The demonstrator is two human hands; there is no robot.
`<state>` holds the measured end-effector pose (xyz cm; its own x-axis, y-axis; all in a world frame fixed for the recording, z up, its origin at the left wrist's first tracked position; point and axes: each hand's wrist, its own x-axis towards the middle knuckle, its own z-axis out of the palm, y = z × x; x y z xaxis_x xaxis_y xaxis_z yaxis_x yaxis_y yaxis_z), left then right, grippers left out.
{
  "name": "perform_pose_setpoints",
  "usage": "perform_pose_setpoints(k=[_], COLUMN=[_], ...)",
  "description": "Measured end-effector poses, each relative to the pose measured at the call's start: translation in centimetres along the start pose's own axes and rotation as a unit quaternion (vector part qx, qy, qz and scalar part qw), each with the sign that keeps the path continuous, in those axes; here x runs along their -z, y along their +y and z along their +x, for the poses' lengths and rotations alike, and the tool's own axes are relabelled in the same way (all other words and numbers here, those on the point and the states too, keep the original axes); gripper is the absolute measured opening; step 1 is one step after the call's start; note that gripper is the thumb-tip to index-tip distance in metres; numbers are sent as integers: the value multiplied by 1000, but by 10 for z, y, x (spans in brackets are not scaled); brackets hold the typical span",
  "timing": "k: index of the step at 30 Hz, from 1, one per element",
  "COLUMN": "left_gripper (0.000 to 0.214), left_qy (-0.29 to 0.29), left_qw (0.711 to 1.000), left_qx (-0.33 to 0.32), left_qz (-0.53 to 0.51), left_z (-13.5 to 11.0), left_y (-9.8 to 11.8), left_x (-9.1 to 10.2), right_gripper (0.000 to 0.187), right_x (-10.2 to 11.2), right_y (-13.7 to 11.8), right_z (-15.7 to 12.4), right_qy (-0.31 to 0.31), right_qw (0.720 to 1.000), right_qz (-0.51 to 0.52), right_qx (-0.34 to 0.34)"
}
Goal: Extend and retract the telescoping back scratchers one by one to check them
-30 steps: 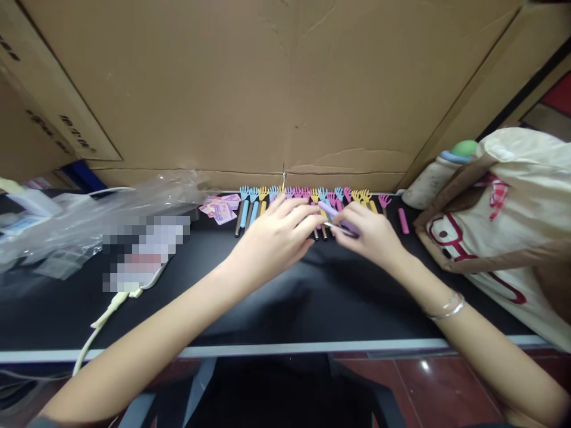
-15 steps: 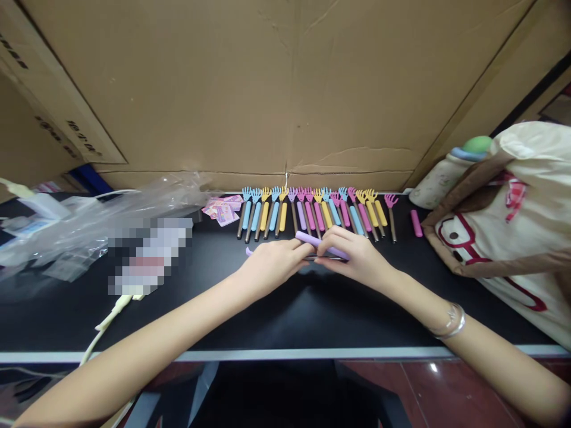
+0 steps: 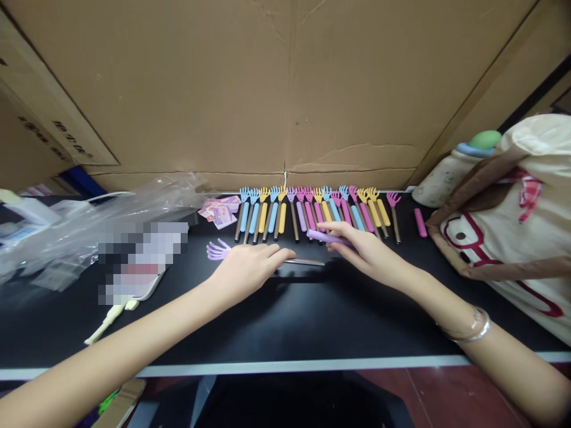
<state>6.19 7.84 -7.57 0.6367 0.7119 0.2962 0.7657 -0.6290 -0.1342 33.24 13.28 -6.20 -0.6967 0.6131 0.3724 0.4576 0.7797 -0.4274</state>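
My left hand (image 3: 248, 268) is closed on a small back scratcher (image 3: 218, 250) with a purple hand-shaped head; its bare metal rod sticks out to the right toward my right hand. My right hand (image 3: 362, 250) pinches a loose purple grip sleeve (image 3: 325, 237), held just past the rod's tip and apart from it. Behind both hands, a row of colourful scratchers (image 3: 312, 209) in blue, yellow, pink and purple lies side by side along the back of the black table (image 3: 276, 321).
A loose pink sleeve (image 3: 420, 222) lies right of the row. A cream bag (image 3: 517, 208) and a bottle (image 3: 450, 169) stand at the right. Clear plastic bags (image 3: 111, 208), pink cards (image 3: 220, 210) and a cream cable (image 3: 111, 315) lie left. Cardboard (image 3: 276, 89) walls the back.
My hands came back from the row toward me. They then drew apart: the left pulled the scratcher leftward, its purple head now showing, and the purple sleeve is off the rod in my right hand.
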Motion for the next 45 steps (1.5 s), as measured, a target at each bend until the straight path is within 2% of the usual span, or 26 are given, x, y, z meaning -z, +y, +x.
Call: perform_pose_setpoints(k=[4, 7, 13, 18, 24, 31, 35, 40, 45], left_gripper=[29, 27, 26, 25, 23, 22, 22, 21, 21], left_qy=[0, -4, 3, 17, 72, 43, 46, 96, 133], left_qw=[1000, 1000, 1000, 1000, 997, 999, 999, 995, 990], left_qx=[-18, -6, 3, -11, -21, -12, -21, -35, -51], left_qz=[14, 0, -14, 8, 15, -6, -9, 7, 9], left_z=[-11, -16, -19, -15, -16, -25, -27, -27, -26], left_y=[-12, -23, -37, -38, -39, -39, -38, -37, -37], left_x=[9, 12, 16, 26, 29, 20, 19, 21, 24], right_gripper=[42, 45, 39, 36, 32, 30, 28, 27, 27], right_x=[-4, -5, -10, -14, -11, -12, -12, -9, -5], right_y=[-1, -4, -7, -5, -8, -13, -15, -17, -18], right_z=[0, -1, 1, 2, 3, 4, 4, 3, 1], right_qy=[-26, -35, -35, -51, -12, -7, -2, -2, -29], right_qw=[999, 998, 997, 994, 992, 987, 984, 984, 986], right_qz=[-27, -47, -58, -83, -102, -123, -140, -139, -135], right_qx=[13, 20, 39, 44, 72, 99, 107, 114, 96])
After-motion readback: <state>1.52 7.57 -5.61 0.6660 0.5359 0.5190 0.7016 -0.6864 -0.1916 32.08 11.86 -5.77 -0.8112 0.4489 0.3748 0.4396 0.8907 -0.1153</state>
